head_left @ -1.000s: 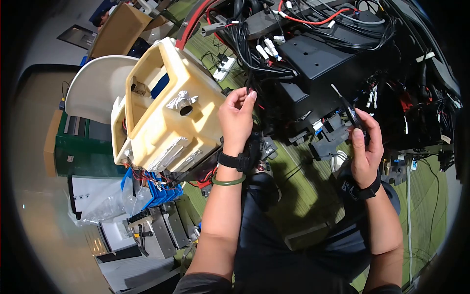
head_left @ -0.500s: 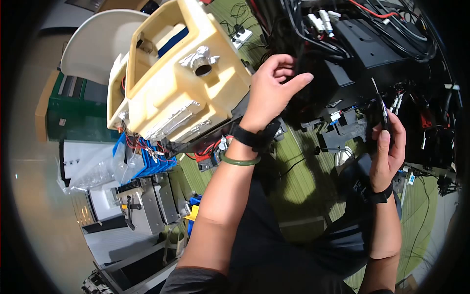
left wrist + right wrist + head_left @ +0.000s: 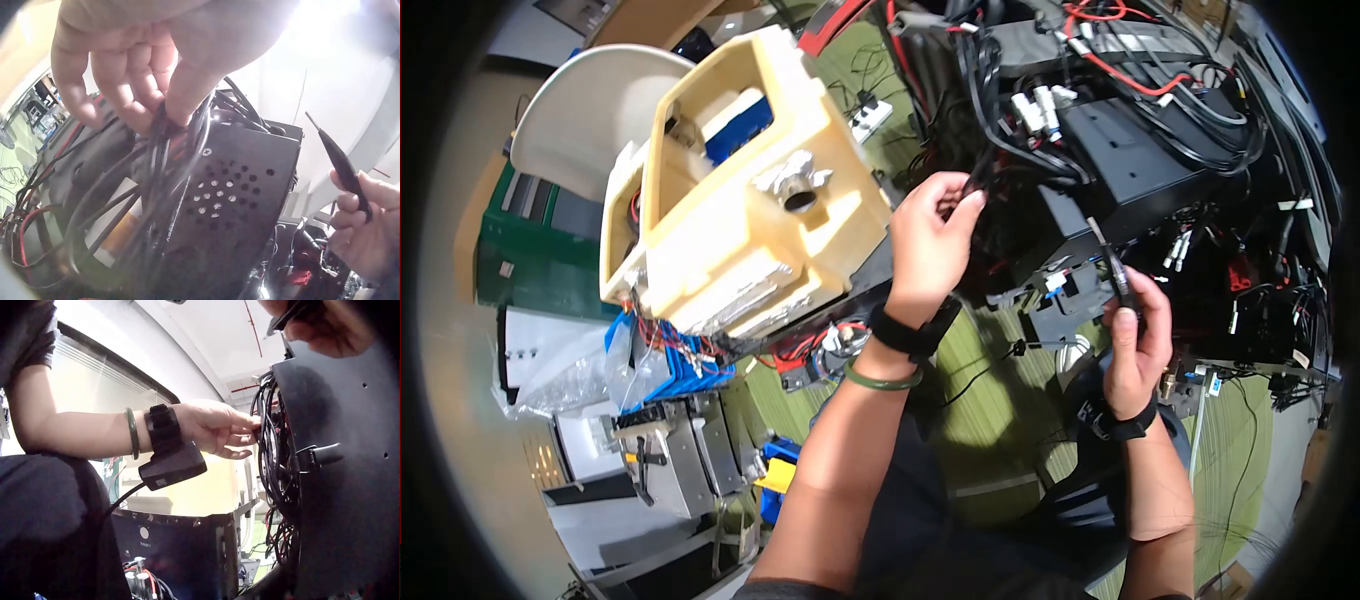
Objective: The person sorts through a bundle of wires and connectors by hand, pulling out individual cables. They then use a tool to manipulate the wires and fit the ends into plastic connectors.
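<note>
L hand [image 3: 928, 245] is up at the black metal box [image 3: 1120, 165], thumb + fingertips [image 3: 150, 94] pinched together on a bundle of black cables [image 3: 159, 156] right where they run down past the box's perforated side panel [image 3: 234, 194]. So that hand is clamped on the wires, not just touching them. The wrist has a black strap [image 3: 910, 330] and a green bangle [image 3: 880, 378] just below it.

R hand [image 3: 1135, 345] sits lower and to the right, well apart from the cable bundle, fingers curled round a thin black tool [image 3: 1115, 270] w/ a pale tip pointing up toward the box. Looks like a probe or small screwdriver, can't really tell which, too small in the head view.

Other stuff: big cream plastic housing [image 3: 730, 230] w/ a foil-wrapped port [image 3: 795, 185] to the left of the L hand, red + black wiring [image 3: 1100, 50] draped over the top of the box, blue connector block [image 3: 685, 365] under the housing, green floor mat [image 3: 990, 400] beneath.
</note>
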### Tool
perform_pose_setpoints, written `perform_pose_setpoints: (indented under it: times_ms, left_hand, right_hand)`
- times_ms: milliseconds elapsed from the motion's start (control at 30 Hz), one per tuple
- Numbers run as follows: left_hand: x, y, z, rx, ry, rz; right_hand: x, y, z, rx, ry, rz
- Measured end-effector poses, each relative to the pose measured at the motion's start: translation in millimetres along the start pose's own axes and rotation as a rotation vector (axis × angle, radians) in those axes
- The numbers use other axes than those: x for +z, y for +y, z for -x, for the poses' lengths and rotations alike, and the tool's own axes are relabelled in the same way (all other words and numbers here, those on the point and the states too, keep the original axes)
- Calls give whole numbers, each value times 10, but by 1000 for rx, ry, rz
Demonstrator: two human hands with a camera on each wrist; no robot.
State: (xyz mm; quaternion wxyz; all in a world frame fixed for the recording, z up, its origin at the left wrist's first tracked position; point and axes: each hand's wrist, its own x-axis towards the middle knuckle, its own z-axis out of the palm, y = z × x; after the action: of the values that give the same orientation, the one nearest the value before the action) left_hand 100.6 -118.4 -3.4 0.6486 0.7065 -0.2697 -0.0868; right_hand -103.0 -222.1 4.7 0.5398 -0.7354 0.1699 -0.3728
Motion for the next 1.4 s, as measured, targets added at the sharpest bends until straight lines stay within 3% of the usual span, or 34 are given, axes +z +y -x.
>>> perform_pose_setpoints:
  times_ms: [133,200,267,400,567,733,867,1033,1133,1300,1400]
  left_hand:
    - [31,52,38,-15,18,31]
    - [49,179,112,109,28,-21]
    - [66,340,180,320,152,-154]
    - [177,828,351,490,244,-231]
    - [442,1406,290,677,42,-459]
    - [838,1602,-29,812,-186,-660]
    - [1231,1525,-123,820,-251,-787]
    - [1519,1399,-129,907,-195,-830]
    - [1556,1377,-148,830,-198,-805]
    - [1544,1560,-111,926,-99,-798]
    - [1551,1651,-33,938,-136,-817]
  right_hand:
    - [-29,-26,-19,-16,-8,-23]
    - [-52,-14,-19,-29,7,-6]
    - [-81,-14,-31,-58,27,14]
    - [-138,-44,-47,-81,69,-21]
    - [-308,-82,-17,-93,149,-20]
    - [-547,-133,27,-63,215,-54]
    - [-705,-181,42,-90,274,-39]
    - [-895,-193,66,-34,331,-94]
    - [-976,-174,71,-56,366,-76]
    - [-1062,-247,92,-61,367,-160]
    - [-1074,-236,71,-117,415,-128]
